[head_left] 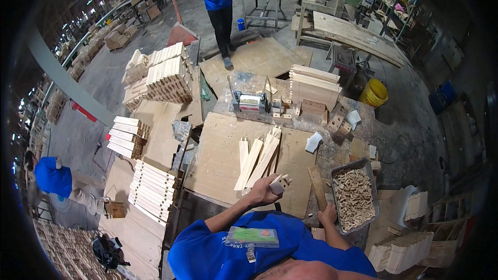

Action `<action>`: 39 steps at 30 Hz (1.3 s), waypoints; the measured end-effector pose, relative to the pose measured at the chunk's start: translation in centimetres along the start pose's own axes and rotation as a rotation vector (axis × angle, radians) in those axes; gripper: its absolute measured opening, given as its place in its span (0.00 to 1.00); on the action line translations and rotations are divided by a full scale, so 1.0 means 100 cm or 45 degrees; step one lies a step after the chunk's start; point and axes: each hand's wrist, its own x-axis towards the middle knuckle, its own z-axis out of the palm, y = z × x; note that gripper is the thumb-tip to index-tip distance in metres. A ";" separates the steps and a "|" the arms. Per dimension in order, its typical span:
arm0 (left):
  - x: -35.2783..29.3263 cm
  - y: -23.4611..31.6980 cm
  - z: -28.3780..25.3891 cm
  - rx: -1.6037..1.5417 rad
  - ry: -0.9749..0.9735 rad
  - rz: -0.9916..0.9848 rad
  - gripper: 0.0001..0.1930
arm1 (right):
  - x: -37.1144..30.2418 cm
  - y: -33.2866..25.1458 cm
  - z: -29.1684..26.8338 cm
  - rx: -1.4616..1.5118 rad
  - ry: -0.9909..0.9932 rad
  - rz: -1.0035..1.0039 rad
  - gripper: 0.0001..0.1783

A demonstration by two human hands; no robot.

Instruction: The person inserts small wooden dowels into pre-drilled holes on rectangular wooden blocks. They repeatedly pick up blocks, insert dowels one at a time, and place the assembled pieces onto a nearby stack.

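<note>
Holds a pale wooden piece [278,185], with pegs showing at one end, in the left hand [263,193], with fingers clamped around it, above the near edge of the cardboard sheet [212,150] on the workbench [332,148]. Has the right hand [328,215] near the workbench's right edge, between the near end of a flat wooden strip [317,185] and the left rim of a grey tray [374,197] full of wooden dowels [355,199]; cannot tell that grip's state, apart or closed. Has loose wooden lengths [257,158] lying side by side on the sheet, just beyond the left hand. Faces a small metal machine [251,105] by the workbench's far edge, with stacked slats [314,85] near the far right corner. Has a yellow bucket [374,93] beyond that corner.
</note>
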 end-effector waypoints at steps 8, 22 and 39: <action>0.003 -0.001 0.002 0.027 0.007 0.051 0.19 | 0.007 0.003 0.004 -0.006 0.023 -0.014 0.37; 0.004 -0.005 0.005 0.013 0.025 0.065 0.17 | 0.001 0.002 0.000 0.020 -0.012 -0.016 0.37; 0.012 -0.034 0.040 0.003 -0.017 0.024 0.15 | 0.005 -0.003 -0.004 -0.010 -0.154 0.008 0.44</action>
